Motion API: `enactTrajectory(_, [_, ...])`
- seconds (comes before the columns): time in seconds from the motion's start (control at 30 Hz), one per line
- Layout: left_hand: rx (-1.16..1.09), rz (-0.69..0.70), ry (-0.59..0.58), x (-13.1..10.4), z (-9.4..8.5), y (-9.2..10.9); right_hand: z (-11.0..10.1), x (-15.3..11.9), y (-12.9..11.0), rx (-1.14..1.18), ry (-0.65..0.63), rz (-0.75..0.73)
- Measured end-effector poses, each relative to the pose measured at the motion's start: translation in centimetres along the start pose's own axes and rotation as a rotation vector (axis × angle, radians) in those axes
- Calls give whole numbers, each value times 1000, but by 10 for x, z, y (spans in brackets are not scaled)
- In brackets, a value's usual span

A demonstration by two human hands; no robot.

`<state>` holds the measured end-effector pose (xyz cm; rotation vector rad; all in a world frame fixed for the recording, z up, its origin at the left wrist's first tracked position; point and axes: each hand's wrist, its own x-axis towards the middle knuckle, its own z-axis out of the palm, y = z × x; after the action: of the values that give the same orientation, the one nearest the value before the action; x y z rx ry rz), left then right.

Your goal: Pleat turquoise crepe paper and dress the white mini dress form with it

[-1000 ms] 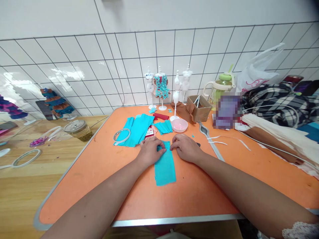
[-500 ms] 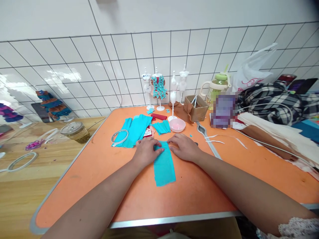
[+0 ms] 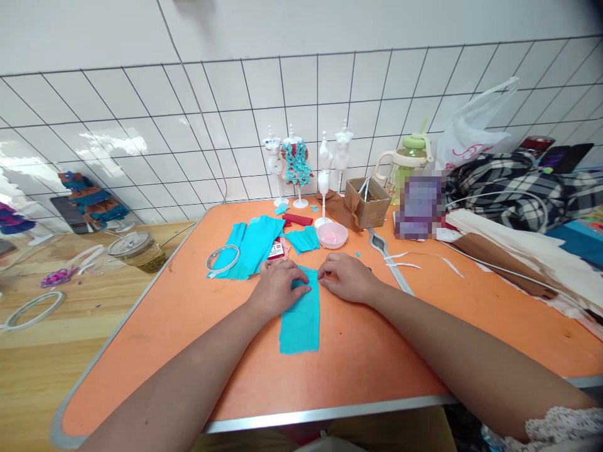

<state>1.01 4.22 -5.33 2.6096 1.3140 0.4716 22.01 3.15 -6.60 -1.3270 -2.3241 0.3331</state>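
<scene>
A turquoise fabric strip (image 3: 301, 323) lies flat on the orange table (image 3: 367, 364), its long side running toward me. My left hand (image 3: 279, 285) rests over its upper left part, thumb and fingers curved on the cloth. My right hand (image 3: 346, 278) is at the upper right edge of the strip, with its fingertips pressed together there. Behind my hands are a small pleated turquoise piece (image 3: 303, 239), a pink bowl (image 3: 332, 235) and larger turquoise pieces (image 3: 257, 245) with a tape roll (image 3: 223, 258) on top.
Small white mannequins (image 3: 342, 154) stand at the back, one in a ruffled turquoise top (image 3: 298, 164). A cardboard box (image 3: 368, 202), green-lidded bottle (image 3: 412, 157), phone (image 3: 419, 206) and plaid cloth (image 3: 504, 185) are to the right. A jar (image 3: 136, 250) stands left.
The near end of the turquoise strip has swung to the left, so it now lies straighter or slightly slanted the other way. My hands have stayed near its far end.
</scene>
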Motion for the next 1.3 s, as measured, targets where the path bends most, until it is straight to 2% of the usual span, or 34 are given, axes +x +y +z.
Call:
enactTrajectory(0.13, [-41,-3,-26,1,3,-2,4,0,-1,17,-54,-6])
enactTrajectory(0.4, [-96,-31,-24,3,7,-4,9,4,-1,124,-31,62])
enactTrajectory(0.6, [-81,-51,-17,2,8,-5,11,8,-2,59,-75,111])
enactTrajectory(0.67, [-63,-57,18,2,6,-5,9,8,-4,22,-45,73])
enactTrajectory(0.83, [-34,-40,146,2,3,-3,-3,1,-12,-78,123,-115])
enactTrajectory(0.93, [-35,-60,178,2,3,-3,-3,-2,-11,43,152,5])
enactTrajectory(1.0, [-46,-74,208,3,3,-3,-1,-2,-9,118,124,142])
enactTrajectory(1.07, [-61,-78,261,3,3,-4,2,-1,-7,171,83,209])
enactTrajectory(1.17, [-109,-28,330,2,1,-2,4,1,-7,309,67,199])
enactTrajectory(1.3, [-295,97,323,-2,-4,4,2,3,-10,524,92,127])
